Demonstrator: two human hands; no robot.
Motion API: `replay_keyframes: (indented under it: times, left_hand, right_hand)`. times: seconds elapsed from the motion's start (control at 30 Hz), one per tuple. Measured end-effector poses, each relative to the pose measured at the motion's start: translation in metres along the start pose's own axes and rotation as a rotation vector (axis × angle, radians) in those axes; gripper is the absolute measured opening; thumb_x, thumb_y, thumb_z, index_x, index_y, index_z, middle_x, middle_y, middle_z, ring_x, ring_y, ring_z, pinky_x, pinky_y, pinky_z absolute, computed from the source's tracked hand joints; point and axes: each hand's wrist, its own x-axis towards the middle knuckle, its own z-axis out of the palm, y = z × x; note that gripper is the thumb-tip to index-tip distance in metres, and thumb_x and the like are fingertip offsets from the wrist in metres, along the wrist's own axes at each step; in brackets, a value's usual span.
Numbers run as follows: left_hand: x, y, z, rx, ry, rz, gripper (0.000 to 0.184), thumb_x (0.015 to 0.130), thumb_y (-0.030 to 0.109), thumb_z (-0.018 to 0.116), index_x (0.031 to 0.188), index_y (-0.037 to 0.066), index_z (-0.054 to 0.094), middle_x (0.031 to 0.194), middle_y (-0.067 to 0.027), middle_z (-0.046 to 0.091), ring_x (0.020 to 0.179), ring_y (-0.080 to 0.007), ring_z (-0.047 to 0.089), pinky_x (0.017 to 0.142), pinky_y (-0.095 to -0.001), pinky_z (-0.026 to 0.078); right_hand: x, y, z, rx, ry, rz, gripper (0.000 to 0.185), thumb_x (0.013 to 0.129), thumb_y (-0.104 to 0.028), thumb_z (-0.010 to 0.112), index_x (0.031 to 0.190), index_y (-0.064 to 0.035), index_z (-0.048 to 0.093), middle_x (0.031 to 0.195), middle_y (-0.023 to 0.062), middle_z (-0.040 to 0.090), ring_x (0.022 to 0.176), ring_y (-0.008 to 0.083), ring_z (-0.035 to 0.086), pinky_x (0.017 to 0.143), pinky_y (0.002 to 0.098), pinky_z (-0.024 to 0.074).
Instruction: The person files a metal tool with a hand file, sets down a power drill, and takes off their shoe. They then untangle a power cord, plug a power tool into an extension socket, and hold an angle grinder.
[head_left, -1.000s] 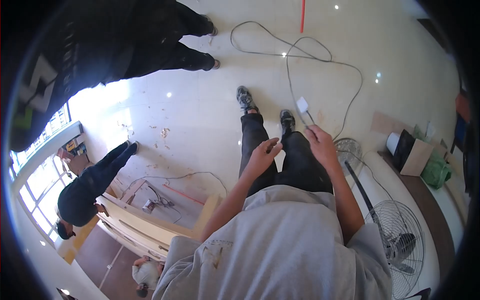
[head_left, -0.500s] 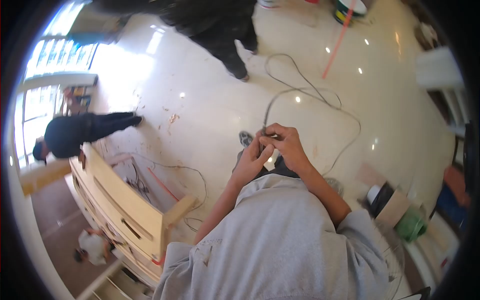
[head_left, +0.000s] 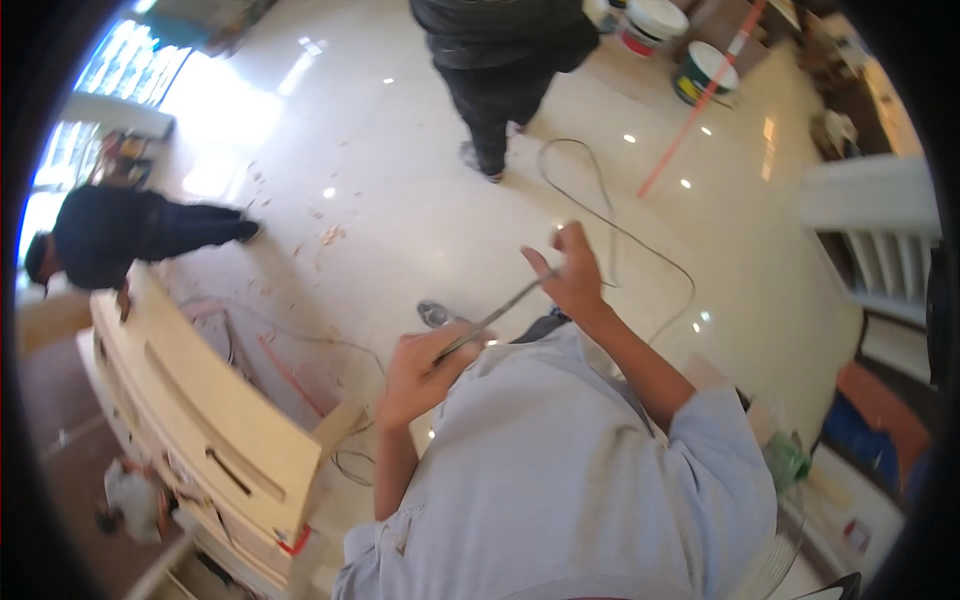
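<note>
Two buckets (head_left: 704,76) stand between one and two o'clock on the glossy pale floor (head_left: 400,150), contents unclear. Shavings (head_left: 332,236) lie near ten; a long wooden piece (head_left: 205,390) sits at eight. Centrally, the left hand (head_left: 418,378) grips a cable (head_left: 510,304) reaching the right hand (head_left: 574,280), its thumb and fingers spread.

Shirt (head_left: 570,470) reads light grey; floor (head_left: 400,200), cream with white glints; cable (head_left: 506,306), dark grey; wooden piece (head_left: 205,385), pale tan; pole (head_left: 685,128), orange-red; upper bucket (head_left: 655,22), white with red; lower bucket (head_left: 690,86), dark green; bag (head_left: 787,460), green
</note>
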Motion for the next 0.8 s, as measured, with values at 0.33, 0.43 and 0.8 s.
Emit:
replay_keyframes:
  times: [0.33, 0.43, 0.8]
  left_hand:
    - [-0.119, -0.112, -0.340, -1.080, 0.567, 0.394, 0.039, 0.113, 0.031, 0.050, 0.111, -0.006, 0.060, 0.059, 0.0056, 0.029, 0.054, -0.0082, 0.023, 0.052, -0.0277, 0.021]
    - [-0.113, -0.127, -0.396, -1.190, 0.558, 0.457, 0.037, 0.115, 0.026, 0.045, 0.117, -0.007, 0.060, 0.060, 0.0055, 0.026, 0.055, -0.0074, 0.020, 0.053, -0.0269, 0.021]
    - [0.032, -0.175, -0.619, -1.023, 0.850, 0.503, 0.045, 0.115, 0.028, 0.045, 0.133, -0.012, 0.057, 0.060, 0.0059, 0.026, 0.055, -0.0048, 0.018, 0.051, -0.0233, 0.019]
  right_hand:
    - [-0.020, 0.126, 0.105, -0.457, -0.620, 0.254, 0.014, 0.086, -0.018, 0.064, 0.092, -0.0060, 0.059, 0.090, 0.0199, 0.063, 0.092, 0.0414, 0.062, 0.079, 0.0525, 0.0500]
    - [-0.021, 0.093, 0.116, -0.552, -0.615, 0.196, 0.015, 0.087, -0.017, 0.065, 0.094, -0.0049, 0.058, 0.091, 0.0206, 0.063, 0.093, 0.0420, 0.062, 0.080, 0.0538, 0.0501]
    - [0.044, 0.066, 0.282, -0.611, -1.354, 0.308, 0.030, 0.097, -0.040, 0.065, 0.105, -0.0135, 0.077, 0.106, 0.0168, 0.074, 0.100, 0.0371, 0.070, 0.089, 0.0495, 0.0552]
